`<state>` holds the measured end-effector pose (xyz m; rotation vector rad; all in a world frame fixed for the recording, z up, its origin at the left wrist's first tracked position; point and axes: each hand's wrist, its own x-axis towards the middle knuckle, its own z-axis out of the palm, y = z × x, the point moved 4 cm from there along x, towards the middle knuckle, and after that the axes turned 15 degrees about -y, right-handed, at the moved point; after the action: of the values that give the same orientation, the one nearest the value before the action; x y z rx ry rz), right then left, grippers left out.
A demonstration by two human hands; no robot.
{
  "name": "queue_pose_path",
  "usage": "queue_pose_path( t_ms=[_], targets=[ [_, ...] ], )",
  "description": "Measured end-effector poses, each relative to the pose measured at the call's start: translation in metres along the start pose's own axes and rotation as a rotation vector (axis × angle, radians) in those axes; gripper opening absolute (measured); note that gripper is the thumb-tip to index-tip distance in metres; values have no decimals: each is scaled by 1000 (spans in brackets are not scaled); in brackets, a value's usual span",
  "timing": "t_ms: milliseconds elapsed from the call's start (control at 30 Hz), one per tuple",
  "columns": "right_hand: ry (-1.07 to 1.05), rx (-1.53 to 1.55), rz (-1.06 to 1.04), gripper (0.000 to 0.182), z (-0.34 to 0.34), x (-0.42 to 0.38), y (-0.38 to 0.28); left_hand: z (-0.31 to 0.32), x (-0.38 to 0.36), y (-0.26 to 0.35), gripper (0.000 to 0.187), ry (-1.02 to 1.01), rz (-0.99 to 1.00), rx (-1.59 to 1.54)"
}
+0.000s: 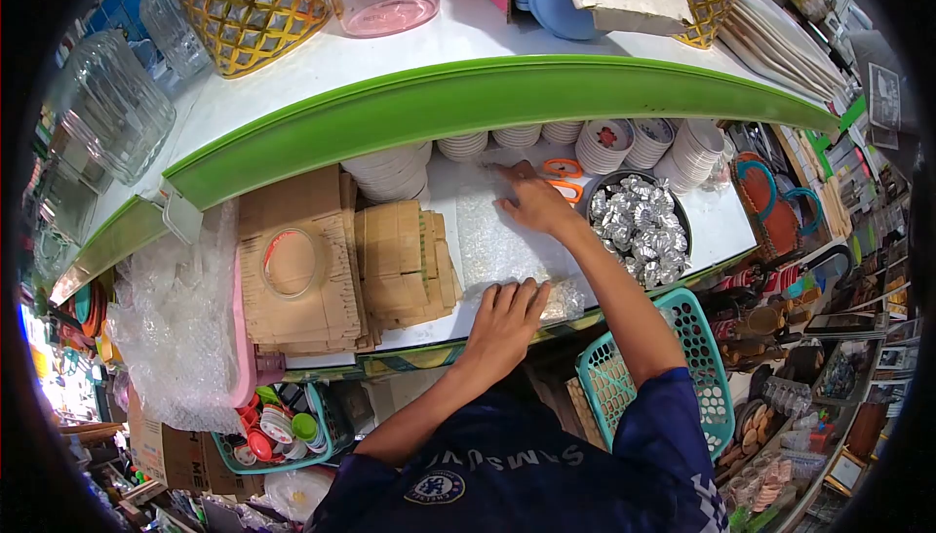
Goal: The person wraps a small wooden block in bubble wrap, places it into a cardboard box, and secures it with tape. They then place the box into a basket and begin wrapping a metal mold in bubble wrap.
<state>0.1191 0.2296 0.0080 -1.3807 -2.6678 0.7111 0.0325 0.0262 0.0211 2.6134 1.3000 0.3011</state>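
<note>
A sheet of bubble wrap (pixel 487 231) lies stretched over the white shelf in the head view. Near the shelf's front edge, my left hand (pixel 505 323) presses with its fingers over a small bubble-wrapped bundle (pixel 563 303); what is inside the wrap cannot be made out. Farther in, my right hand (pixel 538 203) reaches over the sheet with thumb and fingers apart, its fingertips at the sheet's far part. Just beyond that hand lie orange-handled scissors (pixel 563 191). To its right stands a round dark tray (pixel 686 240) full of shiny silver pieces.
Flattened cardboard pieces (pixel 400 240) are stacked on the left, with a roll of tape (pixel 317 279) on top. Stacked white bowls (pixel 604 148) line the back. A green-edged upper shelf (pixel 468 89) overhangs the workspace. Below stand a teal basket (pixel 717 357) and a basket of small items (pixel 336 426).
</note>
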Motion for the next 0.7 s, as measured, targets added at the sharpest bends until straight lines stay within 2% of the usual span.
queue_pose_path(
  t_ms=[67,133,167,233,267,367,467,500,567,700],
  targets=[
    [13,16,1,57,-3,-2,-7,2,0,-1,61,0,-1,-8],
    [93,68,-183,45,-10,-6,-18,4,0,-2,60,22,-4,-15],
    [96,67,-180,45,-12,-9,-19,3,0,-1,60,22,1,-15],
    [-26,179,-237,36,-24,-24,-41,1,1,-1,60,7,-18,-20],
    [9,185,-322,34,-26,-33,-46,0,1,-1,60,8,-15,-19],
    [-74,264,-301,35,-41,-75,-72,2,1,-1,56,-16,-15,-20],
    [-57,395,-298,37,-32,-121,-67,4,2,-6,53,-48,-23,-77],
    [-55,389,-305,37,-29,-134,-67,4,2,-6,52,-30,-16,-66],
    [-6,376,-164,46,-19,-159,-61,2,4,-7,50,-13,-9,-58],
    [53,218,-134,54,6,-184,-52,-3,3,-7,47,12,-22,-116]
  ],
)
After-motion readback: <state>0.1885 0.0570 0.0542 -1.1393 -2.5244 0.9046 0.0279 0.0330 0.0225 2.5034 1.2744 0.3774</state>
